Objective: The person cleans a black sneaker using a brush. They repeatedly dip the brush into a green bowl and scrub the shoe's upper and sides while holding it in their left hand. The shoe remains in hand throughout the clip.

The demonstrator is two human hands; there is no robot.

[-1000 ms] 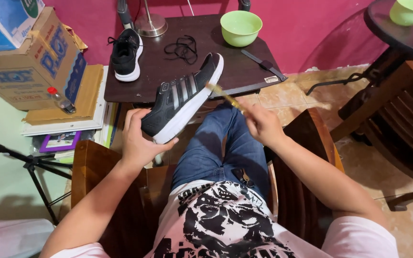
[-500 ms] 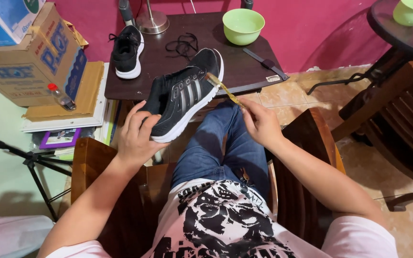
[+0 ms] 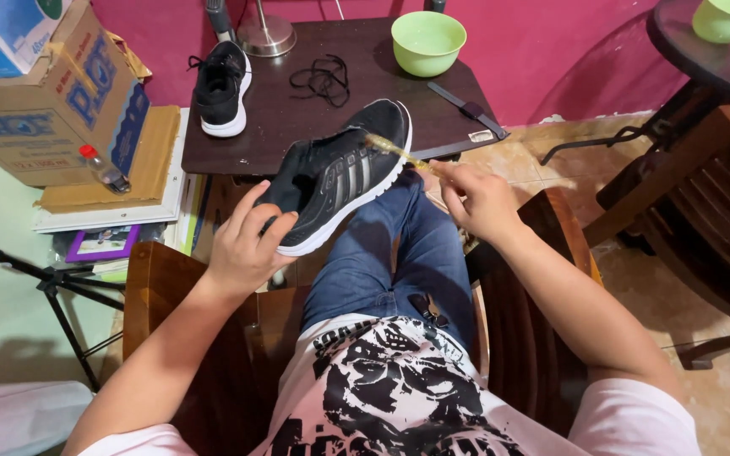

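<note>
the left hand [image 3: 247,245] has its grip closed round the heel of a black sneaker with a white sole [image 3: 340,173], held tilted above the lap, toe resting at the edge of the dark surface [image 3: 297,127]. the right hand [image 3: 479,198] pinches a thin yellowish brush [image 3: 399,152], its tip touching the shoe's toe. two sneakers in all: the second sneaker [image 3: 221,89] stands on the surface beside one loose black lace [image 3: 323,80]. two green bowls: a near bowl [image 3: 428,42] and a far bowl [image 3: 728,19] on the round table [image 3: 686,59].
</note>
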